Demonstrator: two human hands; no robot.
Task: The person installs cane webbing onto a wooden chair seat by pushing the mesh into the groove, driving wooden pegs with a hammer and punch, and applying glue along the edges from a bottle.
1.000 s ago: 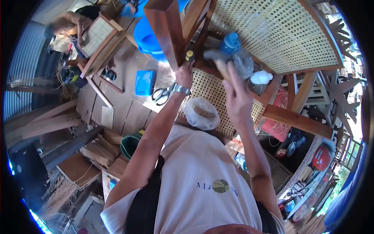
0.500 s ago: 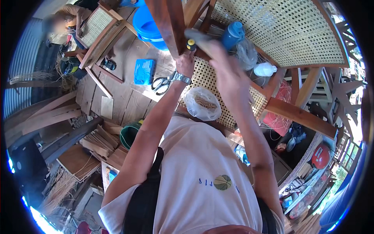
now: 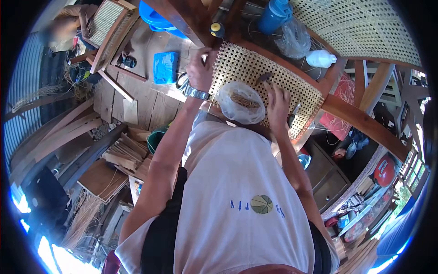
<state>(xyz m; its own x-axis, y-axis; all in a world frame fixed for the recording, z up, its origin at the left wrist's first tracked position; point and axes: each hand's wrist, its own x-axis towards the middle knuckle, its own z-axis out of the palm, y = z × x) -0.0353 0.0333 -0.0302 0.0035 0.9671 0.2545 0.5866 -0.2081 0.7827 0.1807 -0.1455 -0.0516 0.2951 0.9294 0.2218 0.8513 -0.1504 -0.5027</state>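
My left hand (image 3: 199, 72), with a metal watch at the wrist, is closed at the left edge of the woven cane seat (image 3: 237, 59), beside a wooden post (image 3: 182, 16). Its fingers are curled in; what they hold, if anything, is hidden. Just above it, a yellow-and-black tool handle (image 3: 217, 30) stands by the post. My right hand (image 3: 278, 107) is low over the cane, fingers stretched and slightly apart. A dark tool head (image 3: 264, 76), apparently a hammer's, lies at its fingertips. Between my hands sits a clear plastic bag (image 3: 242, 102) of brown strands.
A blue bottle (image 3: 275, 16), a crumpled plastic bag (image 3: 294, 41) and a white bottle (image 3: 320, 59) stand beyond the seat. To the left are a blue box (image 3: 165, 67) and scissors (image 3: 182, 82). Another person (image 3: 68, 23) is at far left near a cane-backed chair (image 3: 107, 23).
My right hand has come down from a blurred swing near the yellow-and-black handle to the cane by the bag. My left hand has left that handle and moved down to the seat's edge.
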